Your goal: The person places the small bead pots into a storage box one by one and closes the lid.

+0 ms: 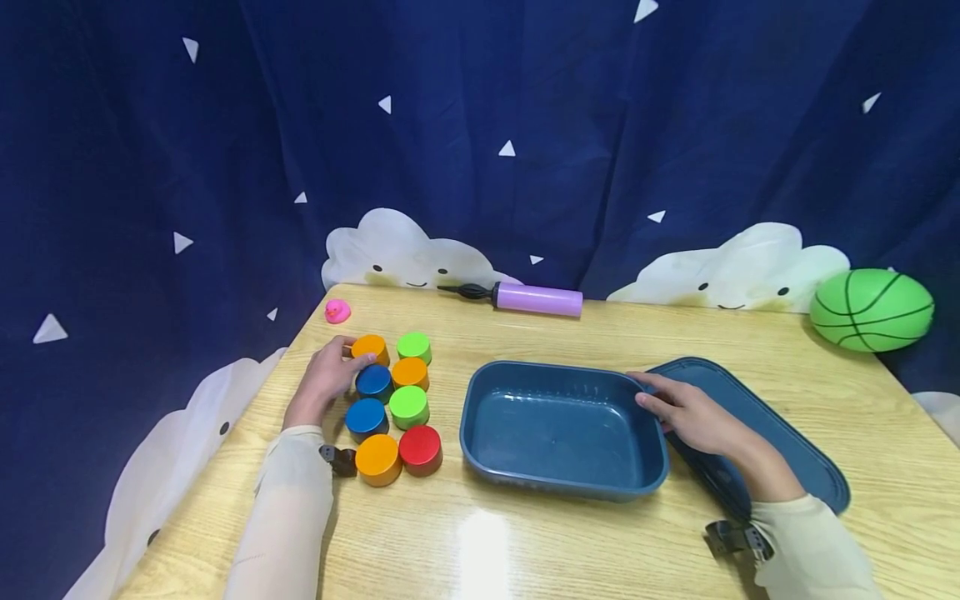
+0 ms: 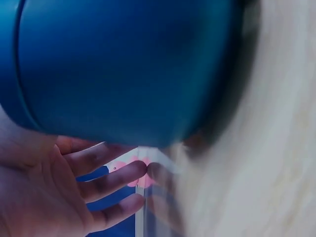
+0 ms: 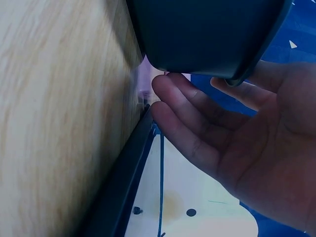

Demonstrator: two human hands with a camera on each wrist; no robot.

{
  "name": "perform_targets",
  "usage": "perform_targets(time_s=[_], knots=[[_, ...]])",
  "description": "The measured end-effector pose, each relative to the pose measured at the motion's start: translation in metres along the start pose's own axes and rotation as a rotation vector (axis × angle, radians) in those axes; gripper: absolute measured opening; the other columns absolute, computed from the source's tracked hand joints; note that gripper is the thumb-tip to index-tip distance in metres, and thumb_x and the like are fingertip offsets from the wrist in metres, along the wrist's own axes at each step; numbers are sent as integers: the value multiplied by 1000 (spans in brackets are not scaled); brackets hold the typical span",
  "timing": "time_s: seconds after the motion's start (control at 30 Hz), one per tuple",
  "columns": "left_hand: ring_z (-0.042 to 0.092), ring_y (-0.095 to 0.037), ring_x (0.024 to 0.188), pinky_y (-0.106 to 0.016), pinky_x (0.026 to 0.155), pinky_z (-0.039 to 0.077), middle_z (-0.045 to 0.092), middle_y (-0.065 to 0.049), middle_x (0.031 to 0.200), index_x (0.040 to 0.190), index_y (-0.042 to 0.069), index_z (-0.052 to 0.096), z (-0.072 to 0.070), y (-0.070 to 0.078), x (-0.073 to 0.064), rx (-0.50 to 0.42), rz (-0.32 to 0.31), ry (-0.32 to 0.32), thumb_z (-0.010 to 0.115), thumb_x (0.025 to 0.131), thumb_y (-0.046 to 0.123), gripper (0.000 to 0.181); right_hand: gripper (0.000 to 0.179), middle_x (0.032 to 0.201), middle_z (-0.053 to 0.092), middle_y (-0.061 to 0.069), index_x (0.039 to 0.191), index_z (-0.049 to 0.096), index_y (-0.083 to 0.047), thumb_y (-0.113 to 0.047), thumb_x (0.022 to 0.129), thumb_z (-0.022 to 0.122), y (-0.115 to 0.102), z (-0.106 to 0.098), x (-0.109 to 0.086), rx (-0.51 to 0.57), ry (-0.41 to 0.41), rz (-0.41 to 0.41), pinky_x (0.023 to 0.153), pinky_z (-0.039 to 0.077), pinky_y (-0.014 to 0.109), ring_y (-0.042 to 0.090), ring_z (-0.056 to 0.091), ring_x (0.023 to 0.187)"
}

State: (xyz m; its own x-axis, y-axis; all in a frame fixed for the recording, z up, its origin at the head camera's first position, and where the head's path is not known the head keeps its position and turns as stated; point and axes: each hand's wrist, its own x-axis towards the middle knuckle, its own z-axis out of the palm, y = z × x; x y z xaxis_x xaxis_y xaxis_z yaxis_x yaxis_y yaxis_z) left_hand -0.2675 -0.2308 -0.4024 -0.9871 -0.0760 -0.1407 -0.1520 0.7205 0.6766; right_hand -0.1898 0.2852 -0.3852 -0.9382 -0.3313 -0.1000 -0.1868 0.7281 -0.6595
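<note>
At the left of the table, my left hand (image 1: 324, 382) has its thumb and fingers around the farthest-left orange cylinder block (image 1: 370, 347). A blue cylinder block (image 1: 374, 385) stands just in front of it, and a blue block fills much of the left wrist view. Several more blocks make up two columns, among them a green one (image 1: 414, 347) and a red one (image 1: 421, 450). My right hand (image 1: 693, 415) grips the right rim of a dark blue plastic box (image 1: 562, 487), thumb over the rim and fingers outside. Nothing lies in the box.
A dark blue lid (image 1: 780, 433) lies beneath my right forearm, beside the box. Along the back edge lies a purple hand pump (image 1: 538, 300). A pink rubber duck (image 1: 337, 311) sits at the back left corner, a green ball (image 1: 872, 309) at the back right.
</note>
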Motion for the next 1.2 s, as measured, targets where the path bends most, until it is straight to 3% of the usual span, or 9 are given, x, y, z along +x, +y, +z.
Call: perform_targets(time_s=[0.1,0.2,0.47,0.6,0.67,0.9,1.0,1.07,1.2], knots=[[46,-43,128,-56,109,41,45,-28,147,151,0,35,-2,0,-2,-5,-2,-8,55,103,40,65,53,84,52,4,154,39,-4,-31,109,45,0,1,0,2,-2,-1,74,58,37,17,56,84],[44,-43,131,-58,111,39,44,-27,149,152,1,34,-5,3,-5,-8,4,-9,55,103,41,66,53,102,63,11,153,40,-4,-32,108,46,0,1,0,-3,4,-5,74,59,35,22,61,98],[42,-42,133,-57,110,41,43,-25,150,153,3,33,-11,16,-13,-38,6,3,55,104,39,65,53,94,59,10,153,40,-3,-31,108,46,-1,1,-1,7,1,-4,72,57,34,21,59,92],[49,-39,125,-52,105,47,47,-23,146,152,4,36,-13,24,-18,-53,39,12,56,103,37,62,53,123,64,20,153,40,-3,-30,108,46,-1,1,-1,4,10,-14,72,58,33,26,63,105],[51,-39,122,-49,102,49,48,-23,144,151,5,37,-13,28,-20,-54,59,14,57,103,36,60,53,112,64,21,153,39,-4,-30,108,46,-1,1,0,9,3,-8,73,58,33,26,62,101],[52,-39,122,-51,103,47,51,-23,142,149,3,39,-15,42,-27,-34,135,18,59,102,36,61,52,120,63,21,153,40,-3,-29,108,46,-1,1,1,14,4,-18,72,58,33,25,62,104],[52,-38,122,-51,104,47,52,-21,143,149,4,40,-16,49,-31,-29,153,10,59,102,37,60,52,96,59,13,153,39,-3,-29,108,46,-1,1,1,23,-4,-11,73,57,33,23,59,95],[51,-37,123,-51,105,46,52,-20,143,149,5,40,-16,54,-34,-33,164,0,59,102,37,60,53,89,55,9,154,38,-3,-29,108,46,-1,0,1,25,-8,-8,73,57,33,22,57,91],[51,-37,125,-52,106,45,53,-19,142,149,6,41,-16,64,-39,-40,193,-24,60,101,38,61,53,106,63,14,153,39,-3,-30,108,46,-1,1,0,20,-1,-15,73,58,34,23,61,98]])
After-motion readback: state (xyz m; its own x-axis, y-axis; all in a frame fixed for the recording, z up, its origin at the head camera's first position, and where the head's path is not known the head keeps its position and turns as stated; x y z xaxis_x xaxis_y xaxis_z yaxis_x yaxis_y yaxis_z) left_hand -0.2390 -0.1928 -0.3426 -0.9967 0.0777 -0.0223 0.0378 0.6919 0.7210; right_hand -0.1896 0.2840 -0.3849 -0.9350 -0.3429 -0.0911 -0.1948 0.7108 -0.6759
